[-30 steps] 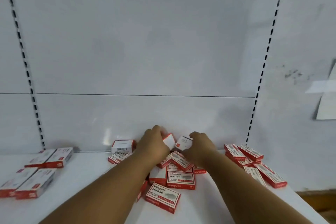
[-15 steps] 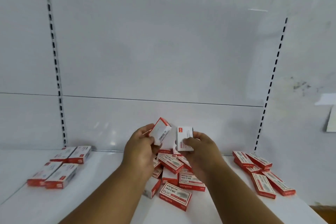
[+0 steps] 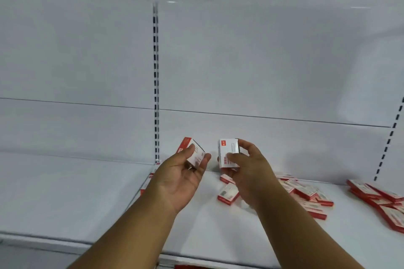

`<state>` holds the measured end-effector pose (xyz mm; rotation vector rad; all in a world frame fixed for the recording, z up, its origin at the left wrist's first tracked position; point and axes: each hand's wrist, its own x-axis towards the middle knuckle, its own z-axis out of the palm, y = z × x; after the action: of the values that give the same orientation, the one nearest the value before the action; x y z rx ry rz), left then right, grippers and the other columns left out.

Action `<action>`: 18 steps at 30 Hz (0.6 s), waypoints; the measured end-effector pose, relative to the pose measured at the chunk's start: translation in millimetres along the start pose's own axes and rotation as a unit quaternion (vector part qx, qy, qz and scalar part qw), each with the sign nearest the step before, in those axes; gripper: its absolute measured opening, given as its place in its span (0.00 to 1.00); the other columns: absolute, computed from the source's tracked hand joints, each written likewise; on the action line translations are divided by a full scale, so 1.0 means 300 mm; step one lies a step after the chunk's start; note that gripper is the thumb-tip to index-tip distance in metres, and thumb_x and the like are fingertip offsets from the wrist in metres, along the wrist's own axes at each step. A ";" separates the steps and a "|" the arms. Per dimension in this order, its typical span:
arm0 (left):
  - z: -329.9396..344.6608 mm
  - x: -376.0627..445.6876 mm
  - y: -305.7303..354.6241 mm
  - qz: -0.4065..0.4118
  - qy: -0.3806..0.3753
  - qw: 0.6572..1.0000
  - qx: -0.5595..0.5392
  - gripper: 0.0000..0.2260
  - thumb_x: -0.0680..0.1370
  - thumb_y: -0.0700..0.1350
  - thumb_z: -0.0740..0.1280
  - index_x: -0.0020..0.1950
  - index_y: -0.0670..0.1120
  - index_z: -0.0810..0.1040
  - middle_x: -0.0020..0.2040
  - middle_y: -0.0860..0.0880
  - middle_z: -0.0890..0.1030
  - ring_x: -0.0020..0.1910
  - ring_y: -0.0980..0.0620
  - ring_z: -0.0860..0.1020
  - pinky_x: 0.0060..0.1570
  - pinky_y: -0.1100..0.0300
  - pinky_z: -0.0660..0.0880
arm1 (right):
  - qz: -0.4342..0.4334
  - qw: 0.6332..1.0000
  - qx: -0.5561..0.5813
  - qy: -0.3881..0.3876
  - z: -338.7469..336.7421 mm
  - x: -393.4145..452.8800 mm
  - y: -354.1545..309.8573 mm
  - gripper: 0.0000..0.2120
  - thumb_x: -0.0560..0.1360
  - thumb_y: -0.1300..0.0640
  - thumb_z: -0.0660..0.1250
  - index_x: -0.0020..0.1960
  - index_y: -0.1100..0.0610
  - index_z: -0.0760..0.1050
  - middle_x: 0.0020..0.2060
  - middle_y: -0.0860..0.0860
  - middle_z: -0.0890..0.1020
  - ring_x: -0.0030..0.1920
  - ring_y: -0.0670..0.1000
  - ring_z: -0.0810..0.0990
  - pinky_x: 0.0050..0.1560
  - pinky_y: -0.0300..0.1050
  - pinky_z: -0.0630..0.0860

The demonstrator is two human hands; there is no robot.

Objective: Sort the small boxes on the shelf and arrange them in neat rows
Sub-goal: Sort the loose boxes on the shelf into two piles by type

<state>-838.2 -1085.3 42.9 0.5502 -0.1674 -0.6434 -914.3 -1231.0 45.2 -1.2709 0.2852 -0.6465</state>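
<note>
Two white shelf (image 3: 65, 199) bays meet at a slotted upright (image 3: 155, 85). Red-and-white boxes (image 3: 306, 194) lie scattered right. Left hand (image 3: 181, 177) pinches a tilted box (image 3: 192, 153); right hand (image 3: 247, 170) pinches an upright box (image 3: 227, 150), both raised.

Shop: slotted shelving (image 3: 155, 76), boxed stock (image 3: 371, 192)

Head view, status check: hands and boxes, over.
Left hand holds one small box; right hand holds another, both lifted. Loose pile unsorted on shelf. Nothing blocking.
</note>
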 end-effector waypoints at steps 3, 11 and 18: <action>-0.104 0.002 0.104 -0.013 0.006 0.998 0.062 0.13 0.75 0.43 0.71 0.57 0.40 0.78 0.50 0.36 0.84 0.47 0.39 0.84 0.36 0.55 0.82 | -0.005 1.000 0.008 0.013 0.115 -0.010 0.067 0.16 0.75 0.68 0.68 0.57 0.50 0.76 0.44 0.48 0.84 0.39 0.48 0.85 0.33 0.38 0.79; -0.253 0.070 0.336 -0.008 0.033 0.905 0.423 0.09 0.80 0.45 0.62 0.55 0.43 0.78 0.39 0.43 0.85 0.33 0.47 0.82 0.29 0.57 0.76 | 0.035 0.999 0.009 0.029 0.323 0.019 0.179 0.15 0.76 0.68 0.67 0.60 0.56 0.77 0.46 0.53 0.85 0.45 0.57 0.86 0.46 0.53 0.83; -0.321 0.230 0.376 0.097 0.135 0.776 0.609 0.07 0.79 0.50 0.65 0.54 0.49 0.75 0.42 0.49 0.83 0.31 0.55 0.79 0.23 0.64 0.70 | 0.078 0.982 -0.156 0.068 0.412 0.128 0.237 0.16 0.78 0.65 0.65 0.62 0.50 0.72 0.47 0.50 0.82 0.38 0.52 0.85 0.40 0.51 0.84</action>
<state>-694.4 -1010.7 20.8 1.8533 -0.3633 -0.1591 -796.6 -1145.3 19.6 -1.4885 0.6134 -0.5684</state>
